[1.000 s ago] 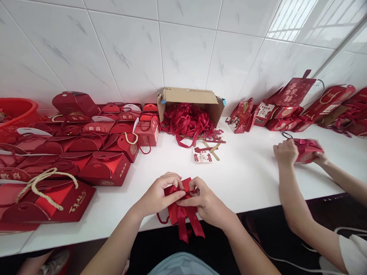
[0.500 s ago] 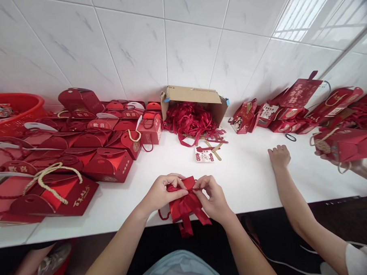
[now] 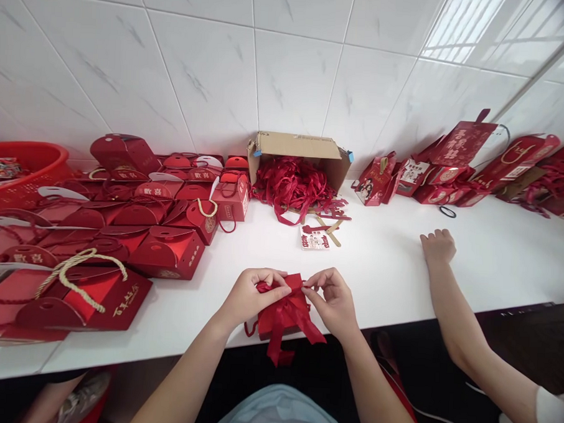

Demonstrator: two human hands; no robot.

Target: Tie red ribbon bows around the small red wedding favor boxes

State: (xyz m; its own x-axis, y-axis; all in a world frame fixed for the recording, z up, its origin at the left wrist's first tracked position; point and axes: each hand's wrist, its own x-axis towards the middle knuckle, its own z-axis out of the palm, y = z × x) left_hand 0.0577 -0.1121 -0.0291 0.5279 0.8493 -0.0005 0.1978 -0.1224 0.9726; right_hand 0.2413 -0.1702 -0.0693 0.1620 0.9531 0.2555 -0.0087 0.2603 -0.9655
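Observation:
A small red box (image 3: 268, 324) lies at the front edge of the white table, with a red ribbon (image 3: 290, 313) on top of it in a loose bow whose tails hang toward me. My left hand (image 3: 259, 296) pinches the ribbon at the left of its knot between thumb and fingers. On the other side of the knot, my right hand (image 3: 329, 298) pinches the ribbon with thumb and index finger. A dark red cord loop sticks out at the box's left side.
Many red gift boxes (image 3: 168, 250) and a red basket (image 3: 36, 157) fill the left. Behind my hands, a cardboard box (image 3: 298, 143) spills ribbons (image 3: 292, 184) beside a small card (image 3: 314, 239). Another person's hand (image 3: 438, 246) rests at right, below more red boxes (image 3: 462, 141).
My right hand has shifted slightly right and the bow looks a little more spread. The other person's box and the hand holding it have left the view; their other hand moved slightly right.

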